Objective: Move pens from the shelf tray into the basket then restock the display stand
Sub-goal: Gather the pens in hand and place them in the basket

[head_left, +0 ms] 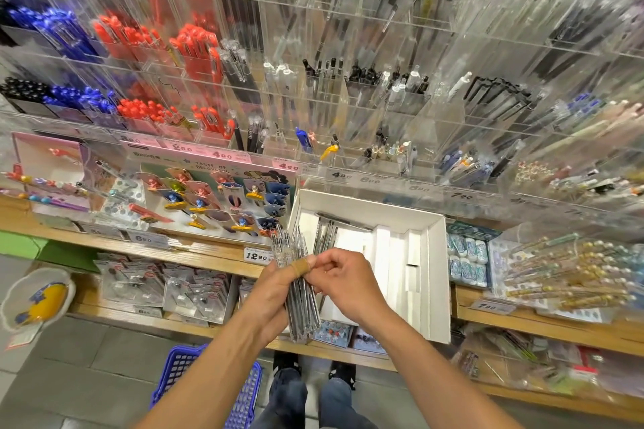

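Note:
A bundle of clear pens stands upright in front of the shelf, gripped from the left by my left hand, whose thumb wears a tan bandage. On the bundle's right side, near the top, the fingers of my right hand pinch the pens. Behind the hands a white cardboard shelf tray sits on the wooden shelf, with a few pens lying at its left end. A blue basket stands on the floor at the lower left, partly hidden by my left forearm. The clear acrylic display stand fills the upper view.
Red, blue and black pens fill the stand's left compartments. Carded novelty pens lie left of the tray, erasers and pearl-topped pens to its right. Lower wooden shelves hold packaged goods. My shoes stand on the grey floor.

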`<action>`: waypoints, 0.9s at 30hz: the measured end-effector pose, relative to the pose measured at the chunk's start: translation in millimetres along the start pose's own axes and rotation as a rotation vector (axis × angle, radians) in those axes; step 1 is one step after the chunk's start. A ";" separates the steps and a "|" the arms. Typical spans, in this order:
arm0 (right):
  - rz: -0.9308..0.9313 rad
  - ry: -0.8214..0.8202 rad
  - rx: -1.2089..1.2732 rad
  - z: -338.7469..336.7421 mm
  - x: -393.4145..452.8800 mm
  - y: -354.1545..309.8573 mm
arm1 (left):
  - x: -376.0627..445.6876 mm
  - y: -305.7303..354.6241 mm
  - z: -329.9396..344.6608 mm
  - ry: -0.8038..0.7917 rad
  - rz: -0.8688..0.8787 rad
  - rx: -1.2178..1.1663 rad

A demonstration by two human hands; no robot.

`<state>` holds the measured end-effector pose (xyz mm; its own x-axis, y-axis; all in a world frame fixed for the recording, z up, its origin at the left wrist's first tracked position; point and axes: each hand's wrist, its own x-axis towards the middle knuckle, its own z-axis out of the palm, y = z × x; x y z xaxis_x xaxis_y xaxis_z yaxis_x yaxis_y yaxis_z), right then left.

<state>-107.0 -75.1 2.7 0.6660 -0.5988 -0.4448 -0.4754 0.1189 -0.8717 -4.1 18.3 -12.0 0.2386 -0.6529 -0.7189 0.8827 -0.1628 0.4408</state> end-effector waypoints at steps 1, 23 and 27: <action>-0.002 -0.005 -0.004 0.8 0.0 -0.5 | -0.2 0.5 0.0 -0.005 0.001 0.001; 0.440 0.122 -0.574 9.3 100.7 102.3 | -3.5 7.9 -25.4 0.065 0.028 -0.009; 0.468 0.178 -0.599 10.1 101.0 104.3 | -3.9 7.4 -27.4 0.084 0.034 -0.004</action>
<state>-83.5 -115.2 -135.3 0.2412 -0.7155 -0.6557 -0.9473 -0.0267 -0.3194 12.5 39.9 -20.6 0.3014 -0.5934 -0.7464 0.8751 -0.1386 0.4636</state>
